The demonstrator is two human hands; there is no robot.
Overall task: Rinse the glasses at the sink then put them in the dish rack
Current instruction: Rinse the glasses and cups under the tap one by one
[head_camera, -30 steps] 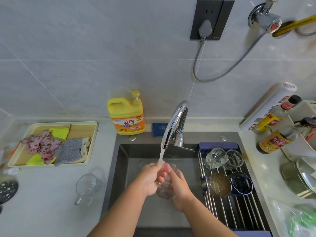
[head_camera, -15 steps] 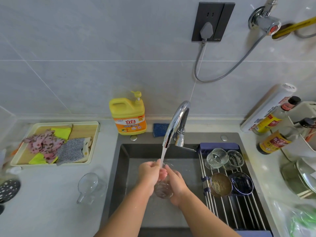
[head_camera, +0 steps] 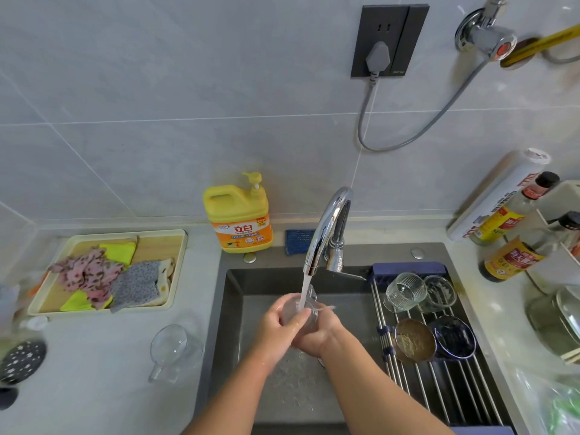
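Seen from above, a person is holding a clear glass [head_camera: 306, 309] over the sink [head_camera: 233, 312], under water running from the faucet [head_camera: 328, 224]. The left hand [head_camera: 277, 326] and right hand [head_camera: 321, 335] are both wrapping their fingers around it. The dish rack [head_camera: 439, 394] is lying across the sink's right side, carrying a ribbed glass [head_camera: 405, 291]. A glass mug [head_camera: 174, 350] is sitting on the bench [head_camera: 94, 378].

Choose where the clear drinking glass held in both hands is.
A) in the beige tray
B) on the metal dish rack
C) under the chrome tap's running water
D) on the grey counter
C: the left hand and right hand grip the clear drinking glass in the stream from the chrome tap.
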